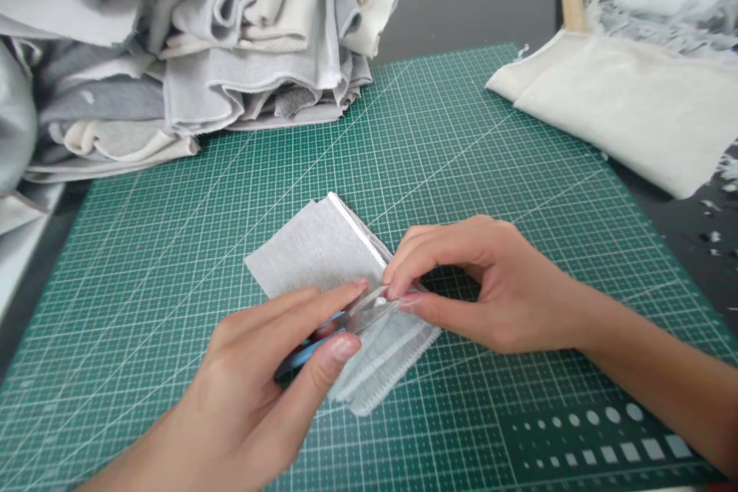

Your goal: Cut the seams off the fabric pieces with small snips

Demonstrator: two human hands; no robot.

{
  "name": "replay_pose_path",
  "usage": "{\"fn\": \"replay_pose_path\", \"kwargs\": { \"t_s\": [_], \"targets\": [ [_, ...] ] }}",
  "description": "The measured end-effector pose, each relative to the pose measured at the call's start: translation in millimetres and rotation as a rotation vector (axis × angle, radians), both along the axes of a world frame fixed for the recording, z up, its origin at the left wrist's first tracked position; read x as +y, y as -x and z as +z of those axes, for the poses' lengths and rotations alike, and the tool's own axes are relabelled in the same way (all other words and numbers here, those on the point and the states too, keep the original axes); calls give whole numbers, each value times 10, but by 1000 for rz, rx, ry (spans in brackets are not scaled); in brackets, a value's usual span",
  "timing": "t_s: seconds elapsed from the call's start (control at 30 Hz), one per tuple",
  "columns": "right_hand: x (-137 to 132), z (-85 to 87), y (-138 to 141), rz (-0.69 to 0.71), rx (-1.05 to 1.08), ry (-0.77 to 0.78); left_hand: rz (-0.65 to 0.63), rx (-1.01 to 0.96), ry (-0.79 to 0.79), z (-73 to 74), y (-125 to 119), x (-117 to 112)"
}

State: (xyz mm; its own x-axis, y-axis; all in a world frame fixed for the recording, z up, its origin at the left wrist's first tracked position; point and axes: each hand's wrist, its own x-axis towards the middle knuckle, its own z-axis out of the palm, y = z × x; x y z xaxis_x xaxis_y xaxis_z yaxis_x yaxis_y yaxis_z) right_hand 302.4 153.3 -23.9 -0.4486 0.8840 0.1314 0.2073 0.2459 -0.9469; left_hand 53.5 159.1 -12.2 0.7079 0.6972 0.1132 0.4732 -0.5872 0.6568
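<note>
The left hand (262,369) holds blue-handled scissors (311,352), 2 blades slightly parted; the right hand (496,284) pinches the folded grey fabric (300,246), mid-frame, on a green cutting mat (490,177). Trimming seems in hand; any snip calls for fingers clear of the edges. Stacked cloth (254,84) fills the upper left; no container shows.
</note>
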Motion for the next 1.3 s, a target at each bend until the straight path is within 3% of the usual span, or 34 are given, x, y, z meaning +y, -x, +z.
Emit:
{"fn": "replay_pose_path", "kwargs": {
  "t_s": [0.73,1.3],
  "targets": [
    [8,19,10,-29,12,46,29,-86,-22,-2,-13,-35],
    [45,7,41,49,-59,-131,26,-82,-75,33,3,-15]
  ]
}}
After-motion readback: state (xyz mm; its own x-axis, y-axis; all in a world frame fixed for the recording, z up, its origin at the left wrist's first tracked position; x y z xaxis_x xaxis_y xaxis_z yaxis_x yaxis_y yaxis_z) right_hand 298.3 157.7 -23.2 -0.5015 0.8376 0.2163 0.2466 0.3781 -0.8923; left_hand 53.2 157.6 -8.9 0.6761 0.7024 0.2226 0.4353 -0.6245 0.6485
